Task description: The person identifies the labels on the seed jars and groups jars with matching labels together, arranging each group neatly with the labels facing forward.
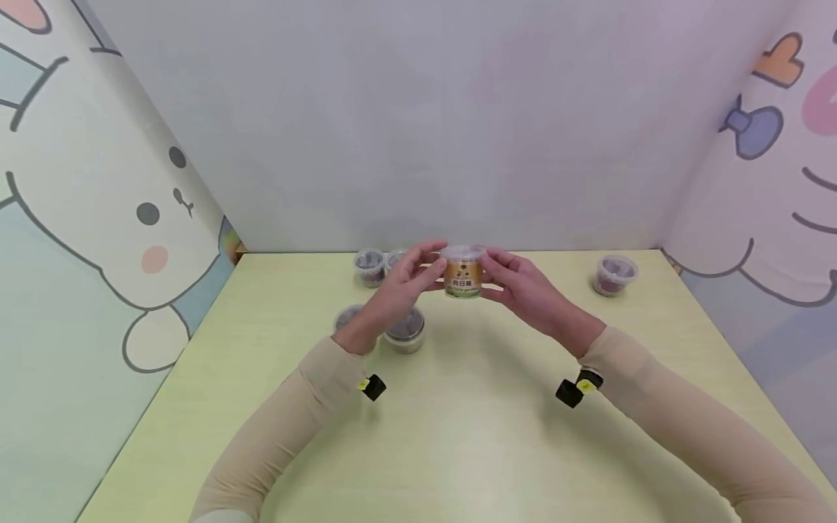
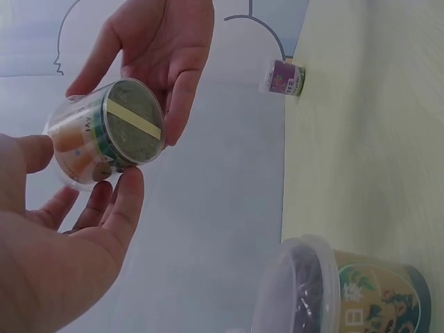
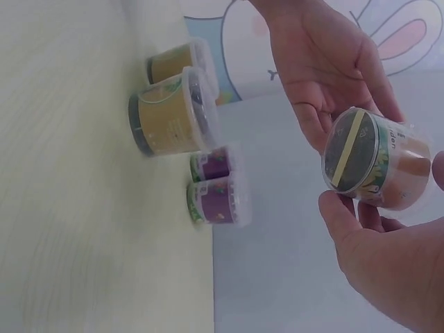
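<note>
A small clear plastic tub (image 1: 463,276) with an orange printed label and a clear lid is held up above the back of the table. My left hand (image 1: 408,280) grips its left side, and my right hand (image 1: 530,294) holds the right side, thumbs toward me. Both wrist views show the tub's dark base, crossed by a pale yellow strip (image 3: 349,149). Behind and below my left forearm stand two tan-labelled tubs, one of them (image 1: 405,335) partly covered by the wrist.
Two purple-labelled tubs stand at the back left, the nearer-to-edge one (image 1: 370,270) plainly visible. Another purple-labelled tub (image 1: 615,276) stands at the back right. The pale yellow table (image 1: 458,436) meets a white backdrop (image 1: 418,131), with cartoon-printed sheets on both sides.
</note>
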A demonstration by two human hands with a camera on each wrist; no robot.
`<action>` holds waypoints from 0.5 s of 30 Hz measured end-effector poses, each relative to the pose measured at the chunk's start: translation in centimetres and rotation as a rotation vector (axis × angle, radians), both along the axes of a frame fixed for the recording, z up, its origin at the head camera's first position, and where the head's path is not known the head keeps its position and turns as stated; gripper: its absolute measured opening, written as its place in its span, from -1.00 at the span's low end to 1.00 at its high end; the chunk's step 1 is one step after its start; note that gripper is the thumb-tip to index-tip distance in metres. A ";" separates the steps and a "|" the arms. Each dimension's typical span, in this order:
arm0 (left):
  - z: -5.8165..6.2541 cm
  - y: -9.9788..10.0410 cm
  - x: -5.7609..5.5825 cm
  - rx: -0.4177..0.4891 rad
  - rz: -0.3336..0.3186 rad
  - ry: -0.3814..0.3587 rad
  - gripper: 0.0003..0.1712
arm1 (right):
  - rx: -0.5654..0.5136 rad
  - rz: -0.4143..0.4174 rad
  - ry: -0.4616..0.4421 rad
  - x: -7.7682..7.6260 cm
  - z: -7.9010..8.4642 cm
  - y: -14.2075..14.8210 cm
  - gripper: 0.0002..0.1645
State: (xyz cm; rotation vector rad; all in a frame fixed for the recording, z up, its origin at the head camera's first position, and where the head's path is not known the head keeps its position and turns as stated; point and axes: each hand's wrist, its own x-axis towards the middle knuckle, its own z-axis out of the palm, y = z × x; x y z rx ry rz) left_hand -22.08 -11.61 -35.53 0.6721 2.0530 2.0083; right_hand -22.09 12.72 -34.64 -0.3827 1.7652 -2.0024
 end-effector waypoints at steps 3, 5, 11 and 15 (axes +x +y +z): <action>0.2 -0.2 0.0 -0.009 -0.005 -0.009 -0.49 | 0.008 0.003 0.003 0.0 0.0 -0.1 -0.25; 0.3 -0.3 0.0 -0.008 -0.010 -0.015 -0.49 | 0.017 0.006 0.006 0.0 0.0 -0.1 -0.26; 0.3 -0.4 0.0 -0.010 -0.014 -0.022 -0.47 | 0.021 0.011 0.007 -0.2 0.0 -0.1 -0.27; 0.5 -0.6 0.0 -0.037 -0.005 -0.037 -0.48 | 0.018 0.034 0.018 -0.3 -0.2 -0.1 -0.25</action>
